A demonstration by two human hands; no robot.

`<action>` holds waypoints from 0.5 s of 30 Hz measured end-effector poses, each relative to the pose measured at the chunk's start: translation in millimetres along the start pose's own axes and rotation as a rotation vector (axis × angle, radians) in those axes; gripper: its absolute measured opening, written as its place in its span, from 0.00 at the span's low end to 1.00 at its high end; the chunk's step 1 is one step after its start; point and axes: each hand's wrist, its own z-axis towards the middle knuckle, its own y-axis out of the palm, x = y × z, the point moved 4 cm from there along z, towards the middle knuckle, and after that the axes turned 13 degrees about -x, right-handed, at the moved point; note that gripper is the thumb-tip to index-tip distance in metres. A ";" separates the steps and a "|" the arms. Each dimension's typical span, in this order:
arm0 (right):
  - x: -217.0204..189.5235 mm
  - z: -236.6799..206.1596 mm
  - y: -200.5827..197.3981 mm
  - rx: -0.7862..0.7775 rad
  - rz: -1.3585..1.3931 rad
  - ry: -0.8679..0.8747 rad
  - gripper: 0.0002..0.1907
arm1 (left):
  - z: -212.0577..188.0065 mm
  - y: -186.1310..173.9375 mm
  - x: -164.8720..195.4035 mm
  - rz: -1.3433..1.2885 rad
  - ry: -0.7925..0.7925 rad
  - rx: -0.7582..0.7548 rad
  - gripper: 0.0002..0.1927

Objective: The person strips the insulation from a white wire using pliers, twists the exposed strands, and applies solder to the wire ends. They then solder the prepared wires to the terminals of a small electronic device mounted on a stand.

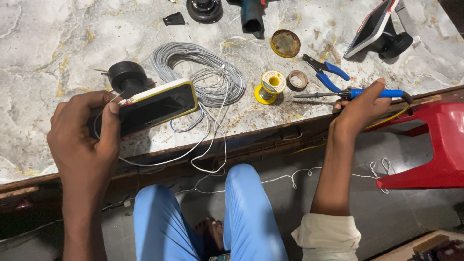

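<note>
worktop (58, 43): marbled stone, wooden front edge
wire coil (203, 72): grey, beside yellow solder spool (270, 86)
pliers (325, 72): blue-handled, near round tin (285, 43)
stool (435, 145): red plastic, at right
tablet (372, 26): propped on stand

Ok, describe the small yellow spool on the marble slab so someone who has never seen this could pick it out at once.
Start at the big coil of grey wire in the middle of the marble slab. Just right of it stands the yellow spool, lying between the coil and the blue-handled pliers. Unlike the flat round tin behind it and the small brown ring beside it, it is bright yellow with thin wire wound on its core.
</note>
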 end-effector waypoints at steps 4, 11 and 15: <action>-0.4 -0.5 2.2 -0.010 -0.007 0.000 0.16 | 0.3 -0.3 1.6 0.015 0.011 -0.002 0.03; -3.5 -0.9 4.6 0.012 -0.074 -0.042 0.16 | 0.3 -0.5 0.8 0.017 -0.003 -0.001 0.03; 4.3 0.6 0.3 0.029 -0.024 0.045 0.15 | -1.8 1.6 -3.4 -0.001 -0.029 -0.009 0.03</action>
